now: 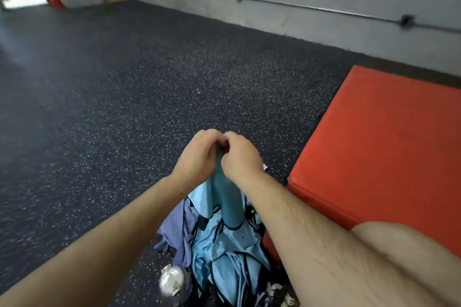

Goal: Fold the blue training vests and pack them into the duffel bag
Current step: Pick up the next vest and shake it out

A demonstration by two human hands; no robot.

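I see my left hand (pixel 199 154) and right hand (pixel 240 154) pinching the top of a light-blue vest (pixel 225 197), dark-trimmed, hanging crumpled over the floor (pixel 149 87).

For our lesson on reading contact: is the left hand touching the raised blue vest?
Touching. The head view shows the left hand gripping the top of the blue vest, with cloth emerging directly below its curled fingers.

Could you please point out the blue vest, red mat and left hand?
blue vest (pixel 225 197): head view, hanging fabric.
red mat (pixel 389 144): head view, top face.
left hand (pixel 199 154): head view, its back.
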